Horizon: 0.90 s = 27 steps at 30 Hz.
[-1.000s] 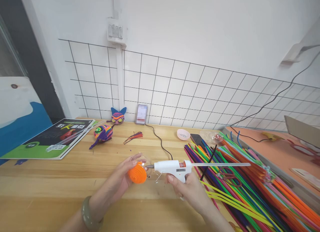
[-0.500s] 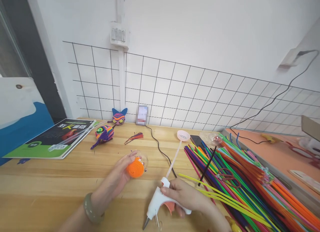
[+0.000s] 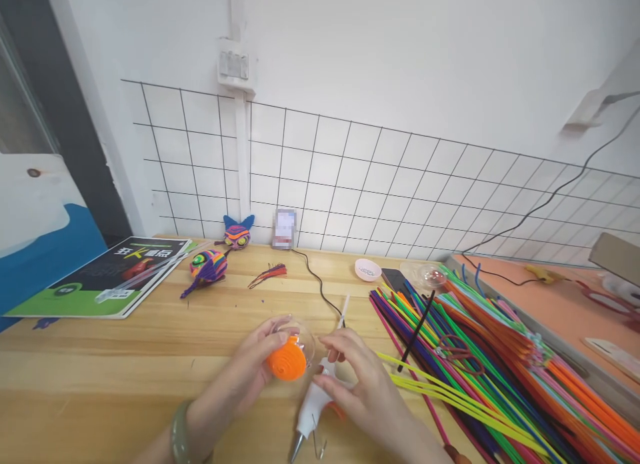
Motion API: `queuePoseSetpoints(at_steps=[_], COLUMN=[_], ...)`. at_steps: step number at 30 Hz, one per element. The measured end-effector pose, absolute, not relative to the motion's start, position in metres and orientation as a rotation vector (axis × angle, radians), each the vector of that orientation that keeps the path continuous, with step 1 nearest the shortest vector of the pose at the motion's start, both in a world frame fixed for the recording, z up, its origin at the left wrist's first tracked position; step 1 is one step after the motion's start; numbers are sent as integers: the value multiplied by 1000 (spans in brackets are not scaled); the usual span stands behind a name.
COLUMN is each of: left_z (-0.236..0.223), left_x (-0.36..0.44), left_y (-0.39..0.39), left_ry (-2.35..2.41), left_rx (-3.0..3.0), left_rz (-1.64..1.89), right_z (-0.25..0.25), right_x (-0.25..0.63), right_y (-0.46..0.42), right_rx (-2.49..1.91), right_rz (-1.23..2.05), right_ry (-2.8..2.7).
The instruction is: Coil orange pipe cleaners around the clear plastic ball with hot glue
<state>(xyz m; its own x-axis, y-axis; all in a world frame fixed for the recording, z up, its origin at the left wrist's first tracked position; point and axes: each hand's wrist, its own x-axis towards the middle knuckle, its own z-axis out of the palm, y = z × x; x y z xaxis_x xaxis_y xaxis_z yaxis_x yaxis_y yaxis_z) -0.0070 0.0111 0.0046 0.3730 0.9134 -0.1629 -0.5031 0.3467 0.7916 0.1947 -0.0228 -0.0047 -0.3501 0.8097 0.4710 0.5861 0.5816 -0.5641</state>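
My left hand [image 3: 249, 359] grips a clear plastic ball [image 3: 309, 336], its thumb on top and the fingers round the far side. A coiled orange pipe-cleaner disc [image 3: 289, 361] sits on the near side of the ball. To the right, my right hand [image 3: 369, 386] is open, its fingers apart over the white hot glue gun [image 3: 313, 405]. That gun stands on the table on its wire stand, nozzle pointing toward me. A clear glue stick [image 3: 345, 309] juts from its back end. Part of the gun's handle is hidden behind my right hand.
Bundled coloured pipe cleaners [image 3: 480, 357] spread over the right side, with red-handled scissors [image 3: 460, 353] on them. Behind lie a pink bowl [image 3: 367, 271] and a dark phone [image 3: 395, 279]. Two yarn-wrapped figures [image 3: 207, 267], a leaning phone [image 3: 285, 229] and a book [image 3: 100, 277] are farther left.
My right hand has let go of the glue gun, which now rests on the table. My left hand has moved right and slightly nearer with the ball and orange disc.
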Motion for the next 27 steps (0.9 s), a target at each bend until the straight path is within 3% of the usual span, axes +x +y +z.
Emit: queuePoseSetpoints(at_steps=[12, 27], left_z=[-6, 4], left_x=[-2, -5], left_y=[3, 3], left_ry=[597, 654], left_rx=[717, 783], left_rz=[935, 863], right_z=[-16, -22], right_x=[185, 186], right_y=[-25, -26], right_rx=[-1030, -1066], right_rz=[75, 56], right_ry=[-2110, -2175])
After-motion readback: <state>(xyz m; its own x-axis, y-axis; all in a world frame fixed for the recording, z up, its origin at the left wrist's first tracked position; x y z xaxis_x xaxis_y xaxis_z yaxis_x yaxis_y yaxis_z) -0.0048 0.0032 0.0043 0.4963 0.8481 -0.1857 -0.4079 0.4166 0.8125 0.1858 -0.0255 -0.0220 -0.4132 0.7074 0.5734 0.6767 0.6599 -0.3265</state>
